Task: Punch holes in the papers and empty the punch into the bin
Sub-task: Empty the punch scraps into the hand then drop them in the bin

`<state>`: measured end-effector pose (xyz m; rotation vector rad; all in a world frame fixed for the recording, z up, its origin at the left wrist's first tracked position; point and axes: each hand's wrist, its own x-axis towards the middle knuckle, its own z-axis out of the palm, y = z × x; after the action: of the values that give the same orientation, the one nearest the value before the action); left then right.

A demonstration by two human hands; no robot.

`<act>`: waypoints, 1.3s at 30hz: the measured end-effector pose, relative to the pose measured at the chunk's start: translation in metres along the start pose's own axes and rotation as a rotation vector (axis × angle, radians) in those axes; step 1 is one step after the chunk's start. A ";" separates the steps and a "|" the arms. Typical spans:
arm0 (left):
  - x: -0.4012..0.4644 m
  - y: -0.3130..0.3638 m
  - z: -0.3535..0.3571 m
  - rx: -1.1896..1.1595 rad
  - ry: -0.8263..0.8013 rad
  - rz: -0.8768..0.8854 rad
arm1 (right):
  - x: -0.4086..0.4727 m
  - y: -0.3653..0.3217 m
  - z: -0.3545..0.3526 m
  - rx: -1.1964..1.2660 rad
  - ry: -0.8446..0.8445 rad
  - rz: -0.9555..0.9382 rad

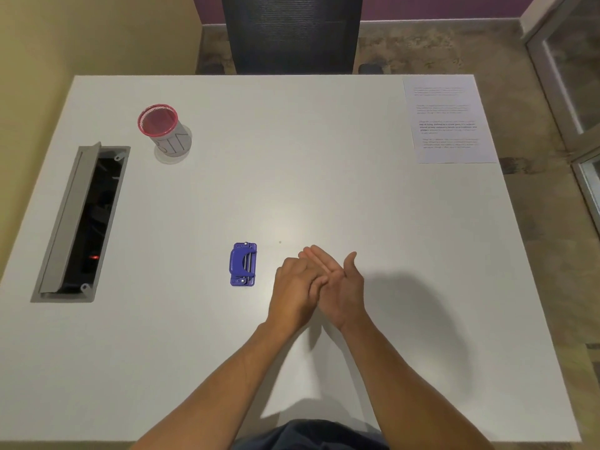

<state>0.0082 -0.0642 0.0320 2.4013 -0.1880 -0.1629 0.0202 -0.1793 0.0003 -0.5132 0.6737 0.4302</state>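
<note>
Your hands (319,280), empty and pressed together, sit right of the punch (243,264); it looks rigid, so grip its sides.

Both forearms bare, no sleeves, watch or rings visible. Left hand (293,287) and right hand (341,284) ungloved. Dark blue garment (311,435) at lower edge.
</note>
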 end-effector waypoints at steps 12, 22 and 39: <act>0.004 0.009 -0.006 -0.059 0.071 -0.010 | 0.008 -0.003 0.000 0.013 -0.045 -0.016; 0.015 -0.013 -0.014 -0.118 0.136 -0.072 | 0.009 -0.005 -0.002 0.053 -0.059 -0.021; 0.062 -0.077 -0.011 0.314 0.105 -0.286 | 0.016 -0.014 -0.017 0.147 -0.061 0.007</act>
<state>0.0778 -0.0116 -0.0160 2.7340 0.1943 -0.1457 0.0305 -0.1973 -0.0174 -0.3572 0.6433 0.3985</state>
